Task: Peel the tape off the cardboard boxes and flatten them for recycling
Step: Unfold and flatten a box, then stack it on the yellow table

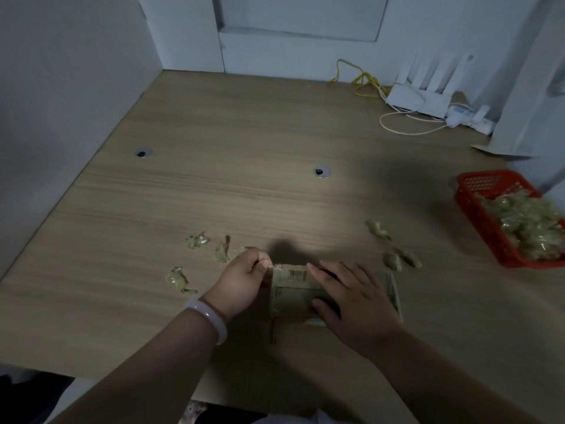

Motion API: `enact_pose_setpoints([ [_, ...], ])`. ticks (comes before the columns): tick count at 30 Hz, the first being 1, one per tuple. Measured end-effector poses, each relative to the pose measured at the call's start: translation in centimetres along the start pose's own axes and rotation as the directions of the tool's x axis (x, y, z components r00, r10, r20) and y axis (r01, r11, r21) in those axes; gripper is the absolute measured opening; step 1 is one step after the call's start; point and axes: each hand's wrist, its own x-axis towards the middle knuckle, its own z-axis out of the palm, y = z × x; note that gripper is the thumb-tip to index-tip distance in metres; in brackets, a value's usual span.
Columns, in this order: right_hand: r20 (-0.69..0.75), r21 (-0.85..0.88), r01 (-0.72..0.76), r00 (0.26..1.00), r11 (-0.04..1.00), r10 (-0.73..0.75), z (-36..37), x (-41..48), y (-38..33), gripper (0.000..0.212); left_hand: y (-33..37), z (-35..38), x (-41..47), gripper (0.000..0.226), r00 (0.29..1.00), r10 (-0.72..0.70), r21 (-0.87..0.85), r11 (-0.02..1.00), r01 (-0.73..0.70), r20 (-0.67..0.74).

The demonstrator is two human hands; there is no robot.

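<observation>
A small cardboard box with a barcode label lies on the wooden desk near the front edge. My right hand lies flat on the box's right half, fingers straight, pressing it down. My left hand is at the box's upper left corner and pinches a strip of clear tape there between thumb and fingers. A pale bangle sits on my left wrist. The box's right part is hidden under my right hand.
Several crumpled tape wads lie on the desk, some to the left and some to the right. A red basket full of tape wads stands at the right edge. A white router with cables sits at the back right.
</observation>
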Motion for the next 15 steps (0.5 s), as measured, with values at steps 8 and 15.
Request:
enact_pose_setpoints([
  [8, -0.009, -0.002, -0.008, 1.0, 1.0, 0.008, 0.0, 0.4, 0.0, 0.059, -0.3, 0.5, -0.5, 0.013, 0.987, -0.137, -0.206, 0.972, 0.117, -0.088],
  [15, 0.011, -0.013, -0.007, 1.0, 1.0, 0.007, 0.2, 0.5, 0.3, 0.061, -0.7, 0.1, -1.7, 0.026, 0.976, 0.068, 0.065, 0.996, -0.056, -0.208],
])
